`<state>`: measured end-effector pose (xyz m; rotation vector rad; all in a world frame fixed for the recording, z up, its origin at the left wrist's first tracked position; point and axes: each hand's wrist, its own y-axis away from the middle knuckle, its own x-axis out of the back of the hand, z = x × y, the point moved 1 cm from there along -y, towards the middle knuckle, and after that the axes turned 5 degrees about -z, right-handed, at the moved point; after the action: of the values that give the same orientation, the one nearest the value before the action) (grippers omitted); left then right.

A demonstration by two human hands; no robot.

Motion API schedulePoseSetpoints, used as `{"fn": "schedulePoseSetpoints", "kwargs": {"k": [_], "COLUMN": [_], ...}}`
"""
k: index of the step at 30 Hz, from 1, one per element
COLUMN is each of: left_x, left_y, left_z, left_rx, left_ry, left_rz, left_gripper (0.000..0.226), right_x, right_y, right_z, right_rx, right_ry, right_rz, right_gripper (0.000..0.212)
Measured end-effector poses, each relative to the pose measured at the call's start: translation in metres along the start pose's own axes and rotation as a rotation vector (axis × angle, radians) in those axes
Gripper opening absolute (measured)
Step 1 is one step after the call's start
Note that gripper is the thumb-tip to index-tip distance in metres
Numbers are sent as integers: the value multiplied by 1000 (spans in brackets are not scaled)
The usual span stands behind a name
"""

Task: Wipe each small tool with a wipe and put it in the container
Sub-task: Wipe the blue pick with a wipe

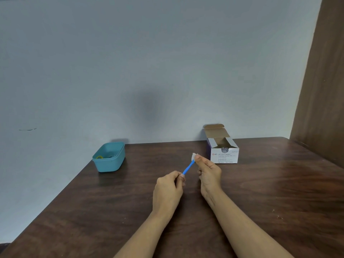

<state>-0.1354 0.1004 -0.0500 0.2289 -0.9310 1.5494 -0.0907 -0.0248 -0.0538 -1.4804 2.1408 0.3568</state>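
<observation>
The left hand (pixel 168 187) pinches the near end of a thin blue tool (pixel 188 167), its fingers (pixel 181 177) curled round the stem. The right hand (pixel 209 172) pinches a white wipe (pixel 193 156) round the tool's far tip. The tool slants up between the two grips, held above the worktop (pixel 260 192).

Judging by this, the wiping of this tool is in hand and its drop is not yet done. The teal container (pixel 109 165), well to the left of the left fingers and beyond them, already holds a yellow-green piece (pixel 99 157) and something dark too small to name. No other loose tools show, so this may be the last.

An open box of alcohol swabs (pixel 224 157) stands just beyond the right fingers. The container sits close to the worktop's left edge, so the carry leftward should probably end gently.
</observation>
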Motion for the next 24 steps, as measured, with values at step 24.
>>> {"fn": "schedulePoseSetpoints", "kwargs": {"k": [24], "left_x": [0], "left_y": [-3], "left_z": [-3], "left_rx": [-32], "left_ry": [245], "left_rz": [-27], "left_gripper": [26], "right_x": [-5], "right_y": [6], "right_z": [-4], "right_rx": [-230], "right_ry": [-177], "right_rz": [-203], "right_gripper": [17]}}
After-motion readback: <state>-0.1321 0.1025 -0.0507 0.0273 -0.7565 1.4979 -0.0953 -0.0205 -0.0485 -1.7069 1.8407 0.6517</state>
